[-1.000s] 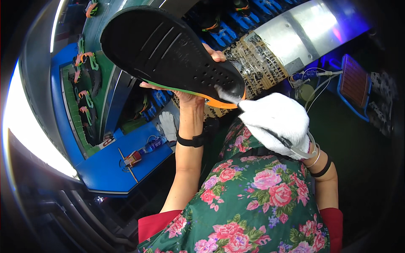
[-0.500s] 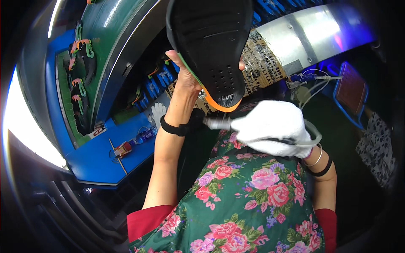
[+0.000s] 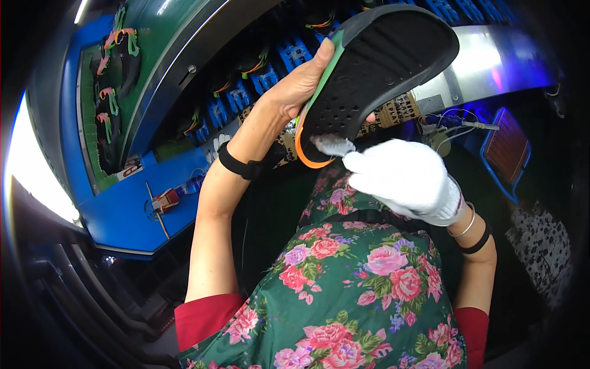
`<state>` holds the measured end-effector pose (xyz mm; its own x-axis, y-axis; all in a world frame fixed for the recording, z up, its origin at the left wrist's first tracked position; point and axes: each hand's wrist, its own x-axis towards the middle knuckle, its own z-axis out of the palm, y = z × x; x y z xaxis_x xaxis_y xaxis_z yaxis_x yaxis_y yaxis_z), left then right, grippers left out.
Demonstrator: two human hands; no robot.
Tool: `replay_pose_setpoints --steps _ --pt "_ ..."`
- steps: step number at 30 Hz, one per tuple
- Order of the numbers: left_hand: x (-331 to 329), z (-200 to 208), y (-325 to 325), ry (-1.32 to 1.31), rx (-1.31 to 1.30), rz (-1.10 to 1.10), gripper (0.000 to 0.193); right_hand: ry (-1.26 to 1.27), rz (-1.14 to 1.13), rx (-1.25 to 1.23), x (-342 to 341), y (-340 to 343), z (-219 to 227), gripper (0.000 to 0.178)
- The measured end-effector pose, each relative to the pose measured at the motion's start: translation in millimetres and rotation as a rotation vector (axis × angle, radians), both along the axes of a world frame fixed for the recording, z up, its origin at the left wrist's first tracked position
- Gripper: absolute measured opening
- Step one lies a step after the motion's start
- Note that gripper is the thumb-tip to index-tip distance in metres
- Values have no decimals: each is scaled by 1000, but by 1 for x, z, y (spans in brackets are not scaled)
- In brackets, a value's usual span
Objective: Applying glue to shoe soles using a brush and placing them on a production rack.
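My bare left hand [image 3: 302, 85] grips a black shoe sole [image 3: 393, 67] by its edges, thumb on the near side and a fingertip showing at the far side. Green and orange colour runs along the sole's rim, and small holes dot its heel part. The sole is tilted, its toe end up to the right. In my right hand [image 3: 402, 178], covered by a white knitted glove, is a small brush [image 3: 335, 146] with pale bristles. Its bristles rest on the heel end, inside the orange rim. The glove hides most of the handle.
Behind the sole curves a metal-edged machine line [image 3: 485, 58] holding blue racks [image 3: 295, 54]. At the left, a blue table [image 3: 117, 215] bears a red-and-white container with a stick [image 3: 165, 202]. More soles [image 3: 127, 61] lie farther back. A brown blue-framed panel [image 3: 505, 147] stands right.
The sole has swung from nearly upright to leaning right, and its heel has shifted left. My right hand has brought the brush up from below the heel onto its surface.
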<state>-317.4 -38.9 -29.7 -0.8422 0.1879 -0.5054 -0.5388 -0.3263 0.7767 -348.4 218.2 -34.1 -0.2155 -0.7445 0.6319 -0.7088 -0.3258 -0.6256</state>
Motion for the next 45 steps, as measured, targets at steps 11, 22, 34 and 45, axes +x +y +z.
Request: replay_pose_setpoints --steps 11,22,34,45 --pt "38 -52 0 -126 728 380 70 -711 -174 -83 -18 11 10 18" --pt "44 -45 66 18 58 221 55 -235 -227 -17 -67 32 17 22" --pt "34 -24 67 114 795 651 69 -285 -362 -134 -68 31 49 27" --pt "-15 6 110 110 1025 659 93 -91 -347 -2 -106 13 64 36"
